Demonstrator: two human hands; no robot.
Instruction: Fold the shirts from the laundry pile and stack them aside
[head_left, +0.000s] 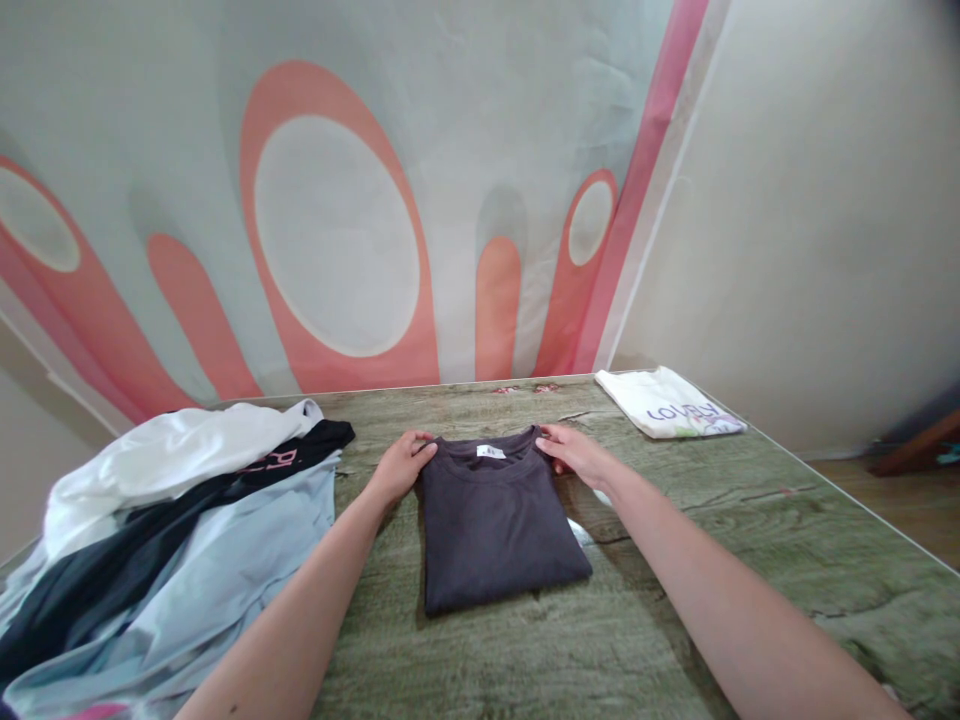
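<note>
A dark grey T-shirt [495, 535] lies folded into a neat rectangle on the table in front of me, its round collar and white neck label facing the far side. My left hand [403, 465] pinches the shirt's far left corner, thumb on top. At the far right corner, my right hand [574, 452] grips the cloth beside the collar in the same way. The fingers under the fabric are partly hidden.
Several loose garments, including a white one [187, 455], a black one [172, 540] and a light blue-grey one [232, 560], are heaped at the left. A folded white "LOVELY" shirt [667, 402] lies at the far right. The wood-patterned table [750, 540] meets a patterned wall behind.
</note>
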